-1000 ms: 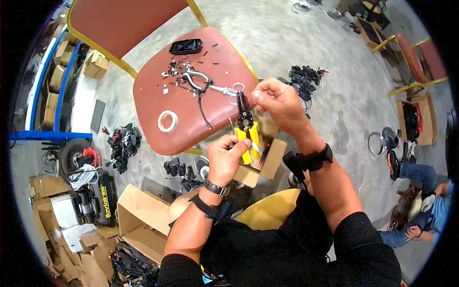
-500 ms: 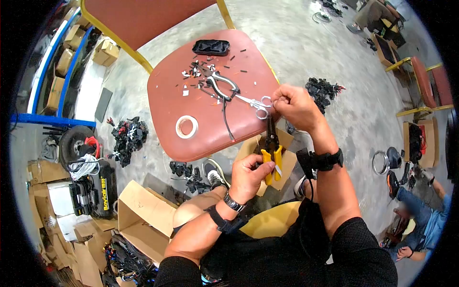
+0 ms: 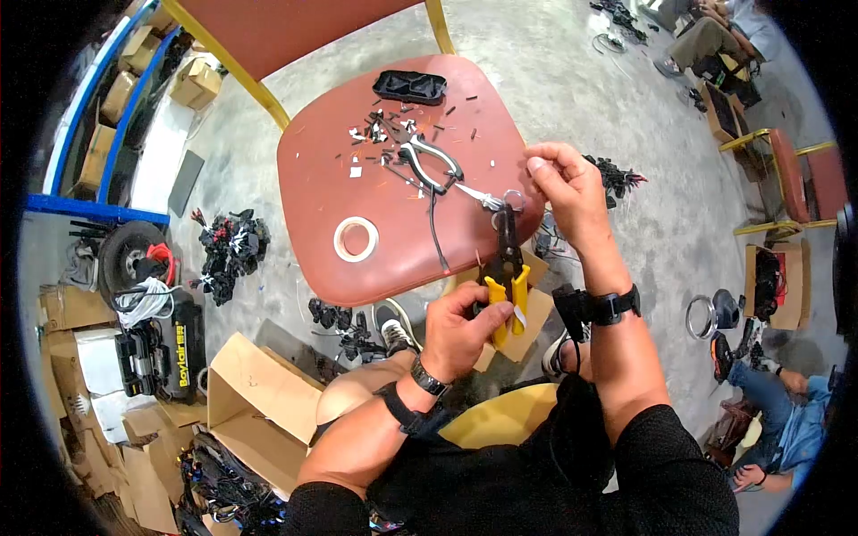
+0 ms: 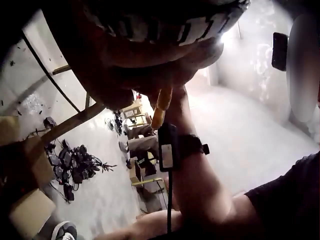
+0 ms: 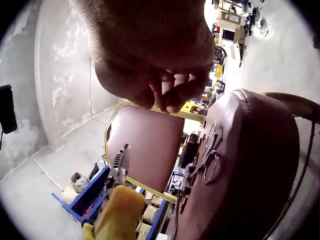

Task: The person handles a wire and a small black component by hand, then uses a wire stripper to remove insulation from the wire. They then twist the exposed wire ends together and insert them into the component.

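Note:
The left hand [image 3: 458, 332] grips yellow-handled wire strippers [image 3: 508, 272], their dark jaws pointing up at the front right edge of the red chair seat [image 3: 308, 241]. The stripper handles [image 4: 161, 107] show under the darkened left hand [image 4: 145, 65] in the left wrist view. Above and right of the jaws is the right hand [image 3: 576, 196], apart from the tool, with fingers curled and nothing visible in them; the right wrist view shows its curled fingers [image 5: 172, 95]. Scissors [image 3: 483, 196] and black-and-white pliers [image 3: 431, 165] lie on the seat.
The seat also bears a tape roll [image 3: 356, 239], a black tray [image 3: 409, 87], a dark cable and small scraps. An open carton [image 3: 268, 384] stands lower left; another box is beneath the strippers. Black cable bundles [image 3: 231, 255] lie on the floor. A seated person [image 3: 786, 420] is at right.
Compared with a second ago, the seat and both hands appear farther right in the head view. The right hand has moved away from the stripper jaws, and its fingers look less tightly bunched.

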Demonstrator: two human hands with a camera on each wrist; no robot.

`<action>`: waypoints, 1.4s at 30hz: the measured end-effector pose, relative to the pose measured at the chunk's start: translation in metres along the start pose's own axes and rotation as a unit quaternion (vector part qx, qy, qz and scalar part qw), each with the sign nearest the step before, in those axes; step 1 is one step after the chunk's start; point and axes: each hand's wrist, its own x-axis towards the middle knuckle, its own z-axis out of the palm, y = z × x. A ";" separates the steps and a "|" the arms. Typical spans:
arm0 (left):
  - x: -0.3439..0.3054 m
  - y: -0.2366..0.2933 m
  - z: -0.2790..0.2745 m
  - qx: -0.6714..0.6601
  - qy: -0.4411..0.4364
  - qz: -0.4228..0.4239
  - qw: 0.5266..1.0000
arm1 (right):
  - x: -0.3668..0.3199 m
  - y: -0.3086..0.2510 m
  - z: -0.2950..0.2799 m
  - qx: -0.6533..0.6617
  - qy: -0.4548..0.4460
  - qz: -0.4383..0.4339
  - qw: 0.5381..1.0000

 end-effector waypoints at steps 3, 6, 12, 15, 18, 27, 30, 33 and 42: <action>0.005 0.009 0.003 -0.029 0.030 0.034 0.999 | -0.006 0.001 -0.011 0.069 -0.139 0.055 0.986; 0.011 0.013 -0.001 -0.010 0.037 0.017 0.999 | -0.019 -0.005 -0.011 0.091 -0.252 0.079 0.960; 0.014 0.009 0.005 -0.039 0.048 0.023 0.998 | -0.032 -0.002 -0.007 0.115 -0.287 0.038 0.950; 0.015 0.007 0.009 -0.029 0.092 0.039 0.995 | -0.031 -0.006 -0.015 0.116 -0.225 0.062 0.965; 0.014 0.012 0.006 -0.026 0.115 0.048 0.992 | -0.030 -0.007 -0.022 0.118 -0.158 0.071 0.978; 0.016 0.019 -0.007 -0.097 0.091 0.115 0.984 | -0.020 0.004 -0.004 0.063 -0.137 0.107 0.983; 0.019 0.017 -0.007 -0.082 0.071 0.142 0.984 | -0.011 0.006 0.009 0.077 -0.139 0.059 0.986; 0.022 0.016 -0.006 -0.077 0.059 0.176 0.980 | -0.006 0.006 0.013 0.001 -0.140 0.048 0.989; 0.029 0.019 -0.011 -0.009 0.048 0.200 0.979 | 0.002 0.010 0.026 -0.234 -0.055 -0.140 0.960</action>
